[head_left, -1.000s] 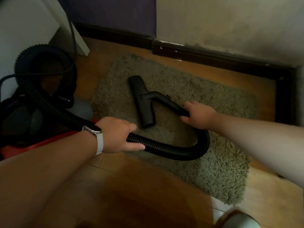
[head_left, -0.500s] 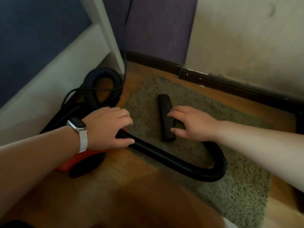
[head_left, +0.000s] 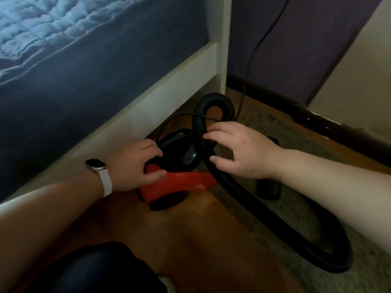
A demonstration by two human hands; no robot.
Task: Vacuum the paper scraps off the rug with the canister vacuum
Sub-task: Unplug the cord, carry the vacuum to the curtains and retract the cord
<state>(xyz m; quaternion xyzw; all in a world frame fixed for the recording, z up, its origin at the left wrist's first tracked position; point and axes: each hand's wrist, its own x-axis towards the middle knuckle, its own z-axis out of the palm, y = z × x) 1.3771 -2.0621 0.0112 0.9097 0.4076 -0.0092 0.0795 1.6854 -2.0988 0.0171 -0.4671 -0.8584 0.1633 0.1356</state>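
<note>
The left hand (head_left: 135, 163) gripped the red-and-black canister vacuum (head_left: 186, 180) on the wooden floor (head_left: 201, 240), off the grey shaggy rug's (head_left: 300, 144) left edge. The right hand (head_left: 239, 151), fingers spread, touched the black ribbed hose (head_left: 275, 220). The black nozzle (head_left: 268, 190) lay under that forearm.

Left hand (head_left: 131, 163) is gripping the red-black vacuum (head_left: 186, 180), which is sitting on the floor (head_left: 201, 240) beside the bed frame (head_left: 148, 98). Right hand (head_left: 243, 153) is touching the hose (head_left: 264, 210), fingers spread. Hose is looping out over the rug (head_left: 262, 125). Nozzle (head_left: 268, 189) is lying on the rug, half hidden by the right arm.
</note>
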